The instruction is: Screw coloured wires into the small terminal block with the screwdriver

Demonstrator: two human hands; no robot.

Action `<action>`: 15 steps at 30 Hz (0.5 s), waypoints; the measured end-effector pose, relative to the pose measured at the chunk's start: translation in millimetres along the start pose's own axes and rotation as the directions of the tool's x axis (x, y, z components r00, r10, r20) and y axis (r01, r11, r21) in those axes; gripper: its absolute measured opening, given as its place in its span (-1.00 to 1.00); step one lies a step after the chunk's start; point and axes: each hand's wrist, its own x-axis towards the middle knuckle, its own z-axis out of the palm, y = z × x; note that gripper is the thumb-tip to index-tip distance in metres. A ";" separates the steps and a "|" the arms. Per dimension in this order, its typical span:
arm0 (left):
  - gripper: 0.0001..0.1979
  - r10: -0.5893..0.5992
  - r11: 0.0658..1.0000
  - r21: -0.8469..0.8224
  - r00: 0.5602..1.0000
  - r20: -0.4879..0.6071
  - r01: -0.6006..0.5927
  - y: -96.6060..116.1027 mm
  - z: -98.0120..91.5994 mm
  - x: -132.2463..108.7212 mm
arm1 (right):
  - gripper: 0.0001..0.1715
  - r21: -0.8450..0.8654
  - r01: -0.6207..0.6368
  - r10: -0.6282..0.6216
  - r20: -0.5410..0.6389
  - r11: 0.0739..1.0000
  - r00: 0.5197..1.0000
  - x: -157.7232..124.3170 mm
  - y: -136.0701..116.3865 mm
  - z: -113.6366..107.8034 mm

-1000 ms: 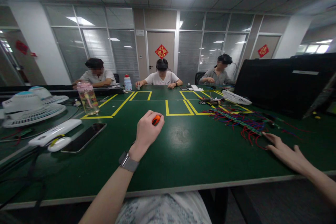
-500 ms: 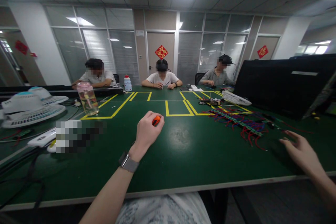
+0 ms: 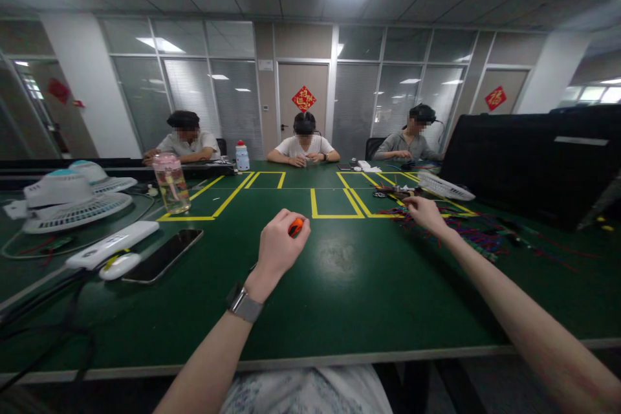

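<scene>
In the head view, my left hand [image 3: 284, 239] is closed around a small orange-and-black object [image 3: 295, 226] over the middle of the green table. Only its orange end shows, so its kind is unclear. My right hand [image 3: 427, 216] reaches out to the far right, fingers drawn together at the near side of some dark tools [image 3: 395, 191]. Whatever its fingertips pinch is hidden. Below and right of that hand lies a bundle of red and blue wires with green circuit boards [image 3: 478, 242], partly covered by my forearm.
Yellow tape outlines [image 3: 337, 216] mark the green table [image 3: 369, 304]. At left are a phone [image 3: 165, 255], a white mouse [image 3: 120, 266], a power strip [image 3: 114, 244], a drink bottle [image 3: 171, 187] and fans [image 3: 72, 204]. A black monitor [image 3: 524, 168] stands right. Three people sit opposite.
My right hand has moved forward and left, from beside the wires to the tools beyond them. My left hand still grips the orange object. The view has shifted slightly.
</scene>
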 end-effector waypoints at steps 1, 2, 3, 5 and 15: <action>-0.79 0.002 1.000 0.002 1.000 -0.001 -0.002 0.3 0.0 0.1 | -0.53 -0.027 -0.005 0.006 0.045 1.000 0.999 8.7 -1.0 10.3; -0.79 0.003 1.000 0.000 1.000 -0.001 -0.003 0.7 0.0 0.1 | -0.53 -0.056 -0.010 0.015 0.086 0.998 0.996 15.5 -1.4 19.6; -0.79 0.003 1.000 -0.004 1.000 0.001 -0.003 1.2 -0.1 0.0 | -0.52 -0.085 -0.012 0.023 0.124 0.996 0.992 20.4 -1.5 27.8; -0.78 0.004 1.000 -0.013 1.000 0.006 -0.004 2.0 -0.2 -0.3 | -0.51 -0.140 -0.020 0.046 0.188 0.990 0.981 26.3 -1.2 40.2; -0.77 -0.006 1.000 -0.016 1.000 0.029 0.006 3.9 -0.7 -1.6 | -0.52 -0.265 0.009 0.084 0.337 0.964 0.938 43.7 2.6 52.4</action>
